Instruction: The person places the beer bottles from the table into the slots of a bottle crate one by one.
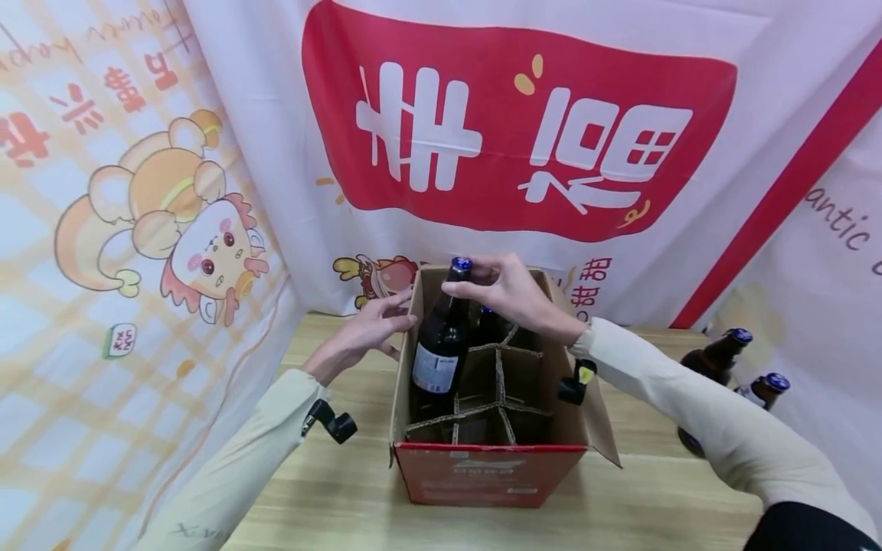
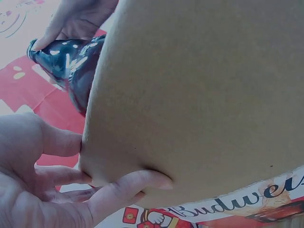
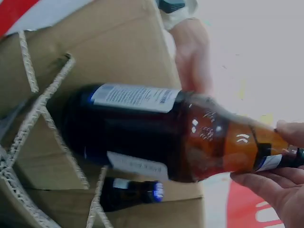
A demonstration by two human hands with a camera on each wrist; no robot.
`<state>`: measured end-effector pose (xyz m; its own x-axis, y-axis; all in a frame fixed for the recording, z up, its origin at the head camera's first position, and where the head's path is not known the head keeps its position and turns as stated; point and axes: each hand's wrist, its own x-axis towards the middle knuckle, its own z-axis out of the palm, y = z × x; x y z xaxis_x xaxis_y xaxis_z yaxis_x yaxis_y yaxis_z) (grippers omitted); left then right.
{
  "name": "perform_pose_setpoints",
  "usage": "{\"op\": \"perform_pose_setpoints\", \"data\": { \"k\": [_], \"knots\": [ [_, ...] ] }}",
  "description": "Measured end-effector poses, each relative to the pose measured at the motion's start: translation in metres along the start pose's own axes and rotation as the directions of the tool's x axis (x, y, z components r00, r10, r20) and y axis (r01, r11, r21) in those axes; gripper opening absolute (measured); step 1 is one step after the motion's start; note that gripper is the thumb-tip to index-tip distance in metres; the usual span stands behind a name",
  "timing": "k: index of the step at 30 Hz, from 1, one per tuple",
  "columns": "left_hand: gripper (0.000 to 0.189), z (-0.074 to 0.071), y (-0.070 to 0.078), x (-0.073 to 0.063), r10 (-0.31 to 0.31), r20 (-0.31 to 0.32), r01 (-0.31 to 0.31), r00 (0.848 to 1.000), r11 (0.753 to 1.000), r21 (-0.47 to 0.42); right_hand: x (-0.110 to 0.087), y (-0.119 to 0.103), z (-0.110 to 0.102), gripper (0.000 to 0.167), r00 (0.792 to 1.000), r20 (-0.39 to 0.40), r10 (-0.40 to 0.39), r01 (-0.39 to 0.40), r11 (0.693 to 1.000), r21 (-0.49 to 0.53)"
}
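My right hand [image 1: 513,295] pinches the neck of a dark brown beer bottle [image 1: 441,340] near its blue cap. The bottle stands partly inside a left compartment of the cardboard box [image 1: 492,471], its lower end hidden. In the right wrist view the bottle [image 3: 142,128] shows its amber shoulder and pale labels. At the box's left side, my left hand [image 1: 365,333] holds the edge of a cardboard flap [image 2: 199,95], a digit lying across its face in the left wrist view. Another capped bottle [image 3: 128,192] sits within the box beside the held one.
Corrugated dividers [image 1: 499,375] split the box into several compartments. Two capped bottles [image 1: 717,360] stand on the wooden table [image 1: 331,490] to the right, partly behind my right forearm. A printed cloth [image 1: 517,130] hangs close behind the box, with another at left.
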<state>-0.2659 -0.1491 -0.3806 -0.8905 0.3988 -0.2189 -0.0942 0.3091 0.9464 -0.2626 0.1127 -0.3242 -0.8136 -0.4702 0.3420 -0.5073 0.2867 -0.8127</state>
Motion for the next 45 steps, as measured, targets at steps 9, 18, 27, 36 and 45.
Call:
{"op": "perform_pose_setpoints", "data": {
  "k": [9, 18, 27, 36, 45],
  "knots": [
    [0.068, -0.002, 0.001, -0.003, -0.003, -0.012, 0.003, 1.000, 1.000, 0.015, -0.007, -0.009, 0.009, 0.040, 0.988, -0.111, 0.110, -0.105, 0.993, 0.053],
    [0.068, -0.004, 0.000, -0.003, -0.004, 0.009, 0.004, 1.000, 1.000, 0.004, -0.007, -0.001, 0.025, 0.022, 0.995, 0.099, 0.000, 0.014, 0.990, -0.143],
    [0.069, -0.002, -0.002, -0.002, -0.003, 0.015, 0.003, 1.000, 1.000, 0.004, 0.000, 0.006, 0.060, 0.025, 0.872, 0.488, 0.032, 0.177, 0.910, -0.376],
    [0.069, 0.000, 0.000, -0.002, 0.005, 0.002, -0.005, 1.000, 1.000, 0.025, 0.012, 0.023, 0.075, 0.027, 0.767, 0.627, 0.138, 0.197, 0.878, -0.435],
    [0.069, 0.002, -0.001, -0.005, -0.002, -0.011, 0.003, 1.000, 1.000, 0.021, 0.018, 0.030, 0.078, 0.024, 0.674, 0.711, 0.201, 0.210, 0.871, -0.445]
  ]
}}
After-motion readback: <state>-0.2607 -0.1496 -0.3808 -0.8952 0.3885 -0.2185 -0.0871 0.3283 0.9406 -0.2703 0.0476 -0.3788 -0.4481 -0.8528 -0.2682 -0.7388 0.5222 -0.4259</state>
